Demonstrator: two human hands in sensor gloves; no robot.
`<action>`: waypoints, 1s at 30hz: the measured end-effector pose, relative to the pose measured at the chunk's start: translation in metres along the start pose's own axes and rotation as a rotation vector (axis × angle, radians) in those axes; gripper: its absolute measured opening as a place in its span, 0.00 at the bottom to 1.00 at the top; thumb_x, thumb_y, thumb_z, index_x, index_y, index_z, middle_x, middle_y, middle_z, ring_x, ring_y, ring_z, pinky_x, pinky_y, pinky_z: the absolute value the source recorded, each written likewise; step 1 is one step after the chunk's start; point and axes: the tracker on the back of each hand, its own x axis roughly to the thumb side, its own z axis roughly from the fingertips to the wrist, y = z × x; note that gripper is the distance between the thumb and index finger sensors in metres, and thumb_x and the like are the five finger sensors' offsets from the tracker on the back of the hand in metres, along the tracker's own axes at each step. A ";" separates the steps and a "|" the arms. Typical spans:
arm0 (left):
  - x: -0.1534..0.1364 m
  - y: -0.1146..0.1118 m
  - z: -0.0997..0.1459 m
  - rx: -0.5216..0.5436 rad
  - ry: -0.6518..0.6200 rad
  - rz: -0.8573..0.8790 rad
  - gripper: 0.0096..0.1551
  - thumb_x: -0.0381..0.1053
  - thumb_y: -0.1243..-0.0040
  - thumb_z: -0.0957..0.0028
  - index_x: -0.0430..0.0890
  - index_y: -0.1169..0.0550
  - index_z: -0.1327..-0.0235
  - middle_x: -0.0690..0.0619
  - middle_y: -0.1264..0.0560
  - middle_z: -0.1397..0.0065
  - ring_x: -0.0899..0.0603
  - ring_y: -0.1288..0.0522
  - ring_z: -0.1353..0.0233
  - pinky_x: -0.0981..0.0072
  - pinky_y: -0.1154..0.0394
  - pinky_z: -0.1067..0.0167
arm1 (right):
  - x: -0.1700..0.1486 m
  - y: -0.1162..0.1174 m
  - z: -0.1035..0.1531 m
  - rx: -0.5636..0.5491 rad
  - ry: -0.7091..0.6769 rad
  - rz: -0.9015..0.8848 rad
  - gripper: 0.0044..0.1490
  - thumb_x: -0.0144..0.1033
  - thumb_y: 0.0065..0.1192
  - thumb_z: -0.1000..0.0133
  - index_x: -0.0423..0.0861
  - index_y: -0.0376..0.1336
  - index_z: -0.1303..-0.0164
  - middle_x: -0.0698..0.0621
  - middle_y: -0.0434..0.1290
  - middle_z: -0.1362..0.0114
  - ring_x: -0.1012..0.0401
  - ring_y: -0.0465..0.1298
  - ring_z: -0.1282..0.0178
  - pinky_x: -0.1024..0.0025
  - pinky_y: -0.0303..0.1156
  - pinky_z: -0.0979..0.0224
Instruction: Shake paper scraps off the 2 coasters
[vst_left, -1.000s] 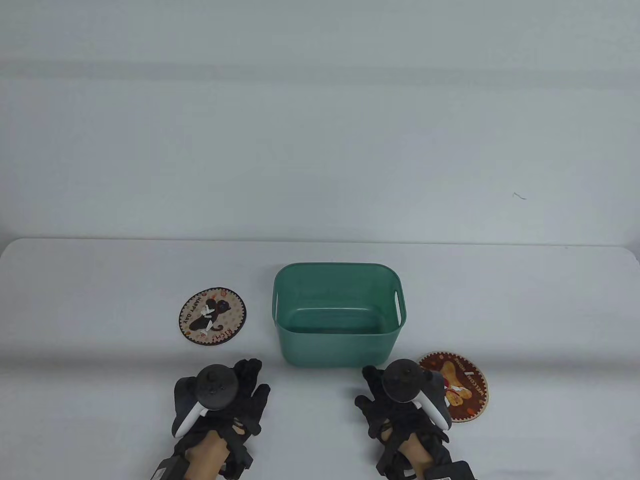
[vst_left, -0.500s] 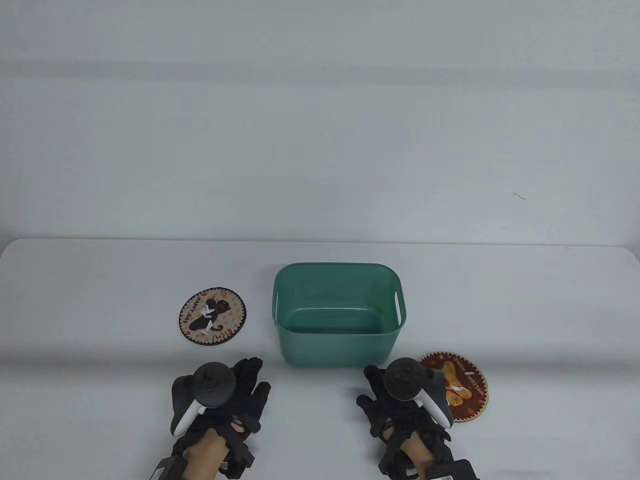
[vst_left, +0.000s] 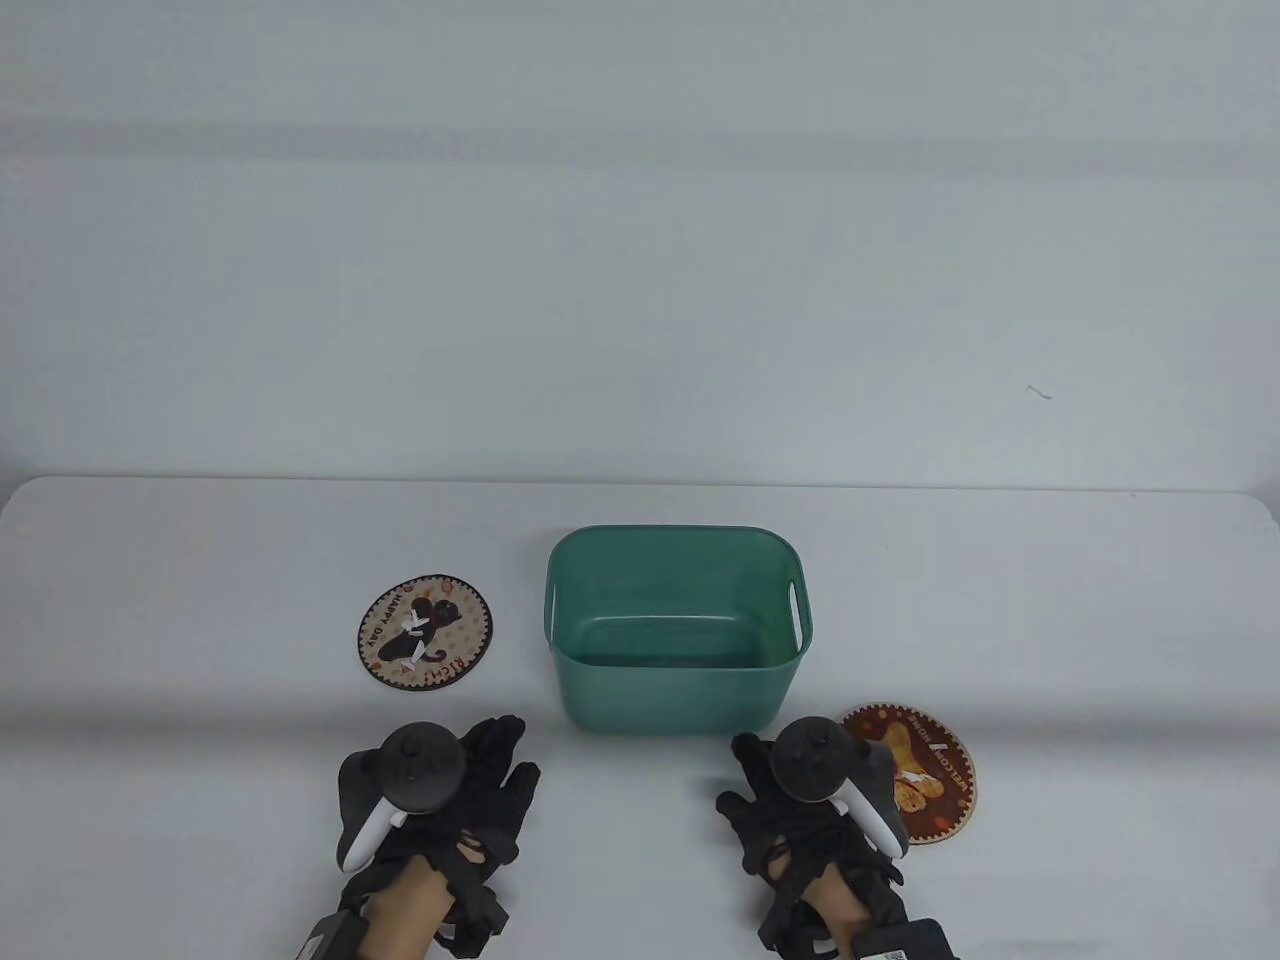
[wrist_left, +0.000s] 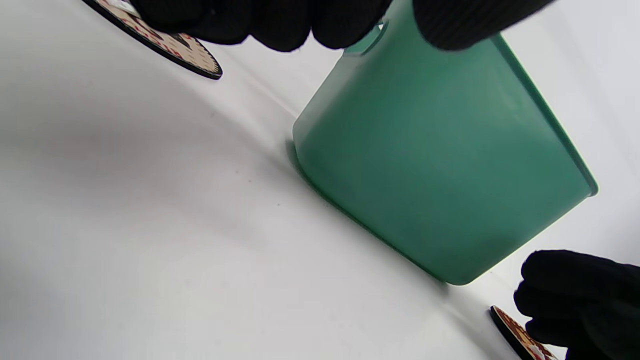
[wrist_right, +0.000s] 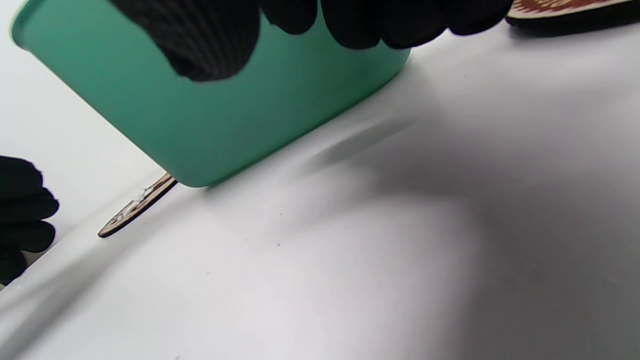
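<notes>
A round coaster with a dark dog picture (vst_left: 426, 632) lies flat on the table left of the green bin (vst_left: 700, 690), with white paper scraps (vst_left: 412, 625) on it. A second round coaster with a brown rim (vst_left: 925, 770) lies right of the bin's front, also carrying white scraps (vst_left: 912, 776). My left hand (vst_left: 490, 765) rests on the table in front of the first coaster, fingers relaxed, holding nothing. My right hand (vst_left: 745, 775) rests beside the second coaster, its tracker covering that coaster's left edge, and holds nothing.
The green bin has handle slots and nothing inside that I can see. It fills much of the left wrist view (wrist_left: 440, 165) and the right wrist view (wrist_right: 225, 115). The white table's (vst_left: 200, 560) far edge runs just behind the bin.
Both hands have shifted only very slightly; the coasters and the bin lie as before.
</notes>
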 end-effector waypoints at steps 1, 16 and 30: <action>0.000 0.000 0.000 0.000 0.000 0.000 0.37 0.60 0.48 0.48 0.45 0.38 0.29 0.40 0.41 0.25 0.28 0.41 0.27 0.41 0.37 0.34 | 0.000 0.000 0.000 0.001 0.001 0.001 0.42 0.46 0.58 0.49 0.51 0.43 0.30 0.44 0.48 0.24 0.48 0.55 0.27 0.51 0.54 0.27; 0.004 0.006 0.003 0.001 -0.022 0.042 0.37 0.60 0.48 0.48 0.44 0.38 0.29 0.40 0.41 0.25 0.28 0.41 0.27 0.41 0.36 0.34 | -0.008 -0.051 0.013 -0.154 -0.002 -0.131 0.43 0.48 0.59 0.49 0.51 0.43 0.30 0.45 0.46 0.23 0.48 0.53 0.25 0.50 0.53 0.26; 0.008 0.016 0.006 0.022 -0.037 0.096 0.37 0.60 0.48 0.48 0.44 0.37 0.29 0.40 0.41 0.25 0.28 0.41 0.27 0.41 0.37 0.34 | -0.099 -0.125 0.022 -0.375 0.257 -0.173 0.44 0.47 0.59 0.49 0.52 0.42 0.29 0.44 0.44 0.23 0.47 0.50 0.24 0.51 0.52 0.26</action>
